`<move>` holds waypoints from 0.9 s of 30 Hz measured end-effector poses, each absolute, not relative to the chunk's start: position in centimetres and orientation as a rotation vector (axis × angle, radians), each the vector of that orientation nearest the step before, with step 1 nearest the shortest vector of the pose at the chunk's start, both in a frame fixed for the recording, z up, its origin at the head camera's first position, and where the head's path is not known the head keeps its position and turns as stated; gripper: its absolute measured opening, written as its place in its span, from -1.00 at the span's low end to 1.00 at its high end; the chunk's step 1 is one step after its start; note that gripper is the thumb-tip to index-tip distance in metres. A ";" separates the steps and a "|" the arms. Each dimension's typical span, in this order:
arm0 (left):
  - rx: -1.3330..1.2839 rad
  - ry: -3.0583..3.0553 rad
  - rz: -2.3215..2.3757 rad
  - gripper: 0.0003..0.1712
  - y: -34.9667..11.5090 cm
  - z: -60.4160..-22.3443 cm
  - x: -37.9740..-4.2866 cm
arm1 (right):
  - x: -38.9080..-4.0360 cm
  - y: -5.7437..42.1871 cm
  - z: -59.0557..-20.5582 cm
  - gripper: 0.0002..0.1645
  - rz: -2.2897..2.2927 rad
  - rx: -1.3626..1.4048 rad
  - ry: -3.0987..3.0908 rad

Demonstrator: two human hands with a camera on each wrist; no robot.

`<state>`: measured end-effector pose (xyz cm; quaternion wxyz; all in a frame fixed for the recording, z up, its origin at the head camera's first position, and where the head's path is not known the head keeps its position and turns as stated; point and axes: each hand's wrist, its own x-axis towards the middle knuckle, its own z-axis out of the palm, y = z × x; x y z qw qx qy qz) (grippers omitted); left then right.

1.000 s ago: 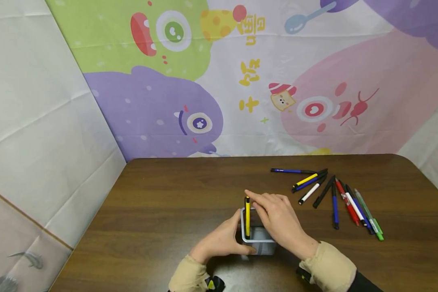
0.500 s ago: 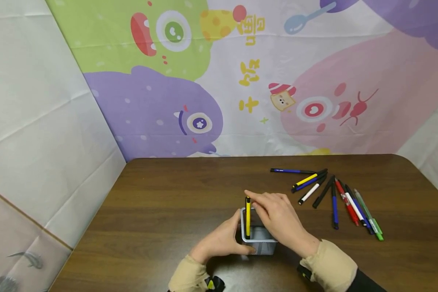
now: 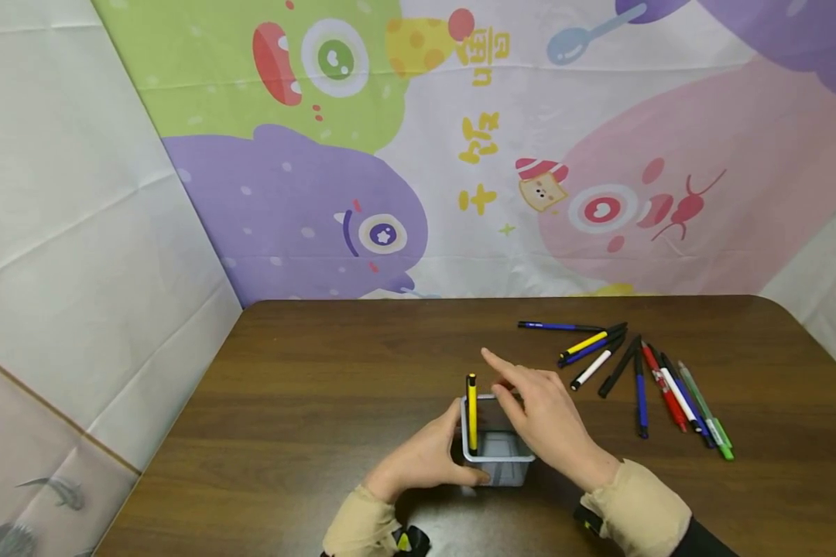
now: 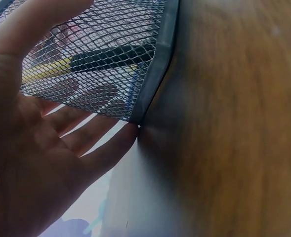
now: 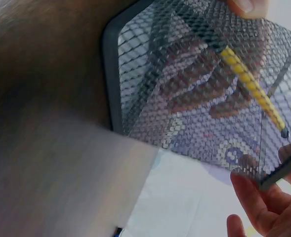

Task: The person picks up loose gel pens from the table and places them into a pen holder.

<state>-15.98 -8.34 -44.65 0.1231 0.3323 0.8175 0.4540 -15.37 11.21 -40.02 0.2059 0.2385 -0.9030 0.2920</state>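
Note:
A mesh pen holder (image 3: 505,473) stands on the table, held at its left side by my left hand (image 3: 418,460), thumb in front and fingers round the back. In it a yellow-and-black pen (image 3: 472,418) stands in the left part, its top above the rim. My right hand (image 3: 550,418) is over the holder's right side, index finger pointing away and up, with nothing gripped. Through the mesh in the right wrist view, the pen (image 5: 249,81) slants across the holder. The right hand's fingers (image 5: 256,205) are near the rim there; whether they touch it I cannot tell.
Several loose pens lie at the right back of the brown table (image 3: 306,387): a blue pen (image 3: 557,326), a white pen (image 3: 592,369), a red pen (image 3: 665,391) and a green pen (image 3: 707,414) among them. A cartoon-print cloth (image 3: 306,209) hangs behind the table.
My right hand has drawn back to the right, and its index finger has come away from the yellow pen's top. The left hand and the holder stay nearly in place.

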 end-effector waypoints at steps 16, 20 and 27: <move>0.986 2.384 1.344 -0.14 -8.1 -44.9 -15.8 | -15.6 16.3 -39.2 -0.90 0.875 0.434 -2.452; 0.969 2.386 1.333 -0.15 -8.1 -44.8 -15.9 | -15.3 18.7 -39.4 -0.88 0.841 0.350 -2.469; 0.950 2.381 1.340 -0.14 -8.3 -44.6 -15.8 | -14.5 22.7 -39.8 -0.75 0.807 0.229 -2.554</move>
